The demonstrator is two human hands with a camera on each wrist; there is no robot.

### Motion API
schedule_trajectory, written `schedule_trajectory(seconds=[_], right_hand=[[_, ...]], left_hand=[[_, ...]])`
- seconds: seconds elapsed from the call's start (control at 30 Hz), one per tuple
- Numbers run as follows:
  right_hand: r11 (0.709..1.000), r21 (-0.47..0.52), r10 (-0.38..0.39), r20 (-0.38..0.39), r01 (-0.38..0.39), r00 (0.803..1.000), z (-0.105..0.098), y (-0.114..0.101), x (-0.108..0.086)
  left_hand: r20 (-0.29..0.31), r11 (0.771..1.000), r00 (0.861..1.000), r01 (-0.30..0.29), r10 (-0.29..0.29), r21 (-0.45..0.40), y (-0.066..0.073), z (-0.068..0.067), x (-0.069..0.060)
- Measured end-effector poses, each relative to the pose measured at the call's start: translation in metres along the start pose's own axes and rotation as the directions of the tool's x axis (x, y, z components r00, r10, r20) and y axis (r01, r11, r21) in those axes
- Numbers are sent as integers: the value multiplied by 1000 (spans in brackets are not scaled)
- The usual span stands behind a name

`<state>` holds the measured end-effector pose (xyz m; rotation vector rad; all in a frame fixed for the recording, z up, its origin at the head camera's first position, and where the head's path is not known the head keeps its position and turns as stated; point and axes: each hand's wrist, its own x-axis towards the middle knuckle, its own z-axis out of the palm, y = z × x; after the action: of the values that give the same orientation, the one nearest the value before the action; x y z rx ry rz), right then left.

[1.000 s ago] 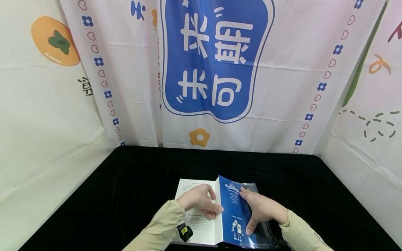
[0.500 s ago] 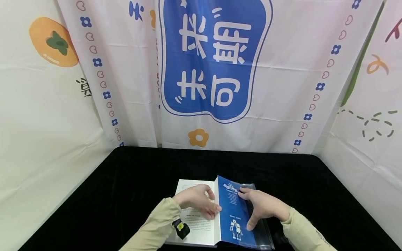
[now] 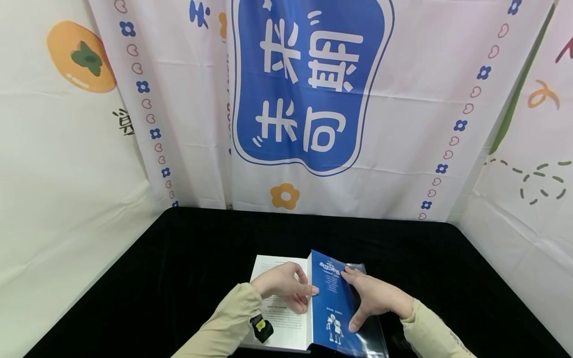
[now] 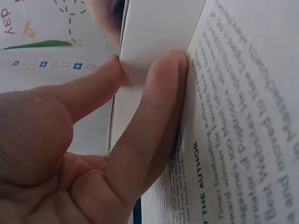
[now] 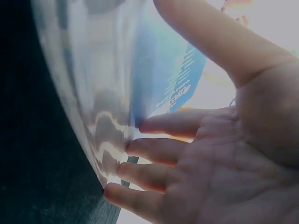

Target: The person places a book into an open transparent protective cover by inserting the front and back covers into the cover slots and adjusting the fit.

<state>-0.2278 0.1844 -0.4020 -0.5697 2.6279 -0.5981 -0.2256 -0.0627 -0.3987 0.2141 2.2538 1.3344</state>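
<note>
Risks, in my judgement: (1) blue flap (image 3: pixel 329 303) creased, if I press hard while it stands tilted; (2) clear sleeve (image 3: pixel 373 333) buckled, its film looking thin and rippling by my fingertips; (3) book (image 3: pixel 286 328) skewed or fallen shut, if my left grip slackens.

Location: book, open on black cloth (image 3: pixel 206 248), lower middle of the head frame; flap right of the page, sleeve at its right edge. Whether flap sits inside sleeve, I cannot tell.

Left hand (image 3: pixel 282 283): over the page; thumb on the fold, index bent into the gutter, white strip (image 4: pixel 154 28) held between.

Right hand (image 3: pixel 378 298): lower right of centre; fingers straight and spread, tips at flap and sleeve, nothing gripped.
</note>
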Motion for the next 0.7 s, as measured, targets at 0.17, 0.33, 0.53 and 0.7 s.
schedule_trajectory(seconds=[0.17, 0.33, 0.53, 0.7], right_hand=[[1000, -12, -4, 5, 4, 1000, 0, 1, 1], [1000, -10, -6, 1, 6, 1000, 1, 1, 1], [1000, -5, -11, -5, 11, 1000, 1, 0, 1], [1000, -4, -8, -5, 7, 1000, 1, -2, 0]], left_hand=[[-18, 1000, 1000, 5, -5, 13, 0, 2, 1], [-34, 1000, 999, 13, -13, 23, 1, 3, 1], [-52, 1000, 999, 12, -10, 27, 2, 5, -1], [-56, 1000, 998, 0, 1, 20, 2, 6, -2]])
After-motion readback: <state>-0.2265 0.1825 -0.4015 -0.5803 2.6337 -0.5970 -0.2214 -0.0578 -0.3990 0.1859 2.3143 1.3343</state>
